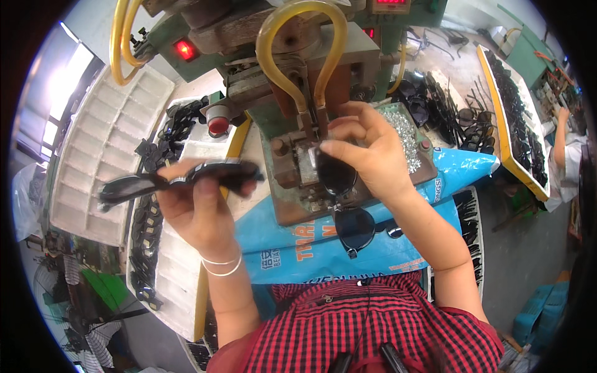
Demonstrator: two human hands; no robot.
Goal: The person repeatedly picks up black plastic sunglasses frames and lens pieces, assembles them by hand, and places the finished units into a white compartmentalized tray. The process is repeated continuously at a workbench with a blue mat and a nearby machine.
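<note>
My left hand (200, 205), with a white band on its wrist, grips dark eyewear parts (219, 175) that stretch out to both sides. Motion blurs these parts, so I cannot tell whether they are whole glasses or several pieces. In my right hand (373, 149) is a pair of dark sunglasses (355, 229), pinched near its upper lens. The lower lens hangs over a blue plastic sheet. The upper end is by the two metal prongs (313, 123) of a bench machine, where fingers hide the contact. Under the prongs sits a metal fixture block (283, 163).
Yellow hoses (261, 42) loop over the machine, near a red push button (218, 125). Small silvery parts (405, 140) fill a tray at right. Dark eyewear lies in white trays (175, 279) and on the bench. A blue printed sheet (289, 252) hangs in front. Another person (564, 144) is far right.
</note>
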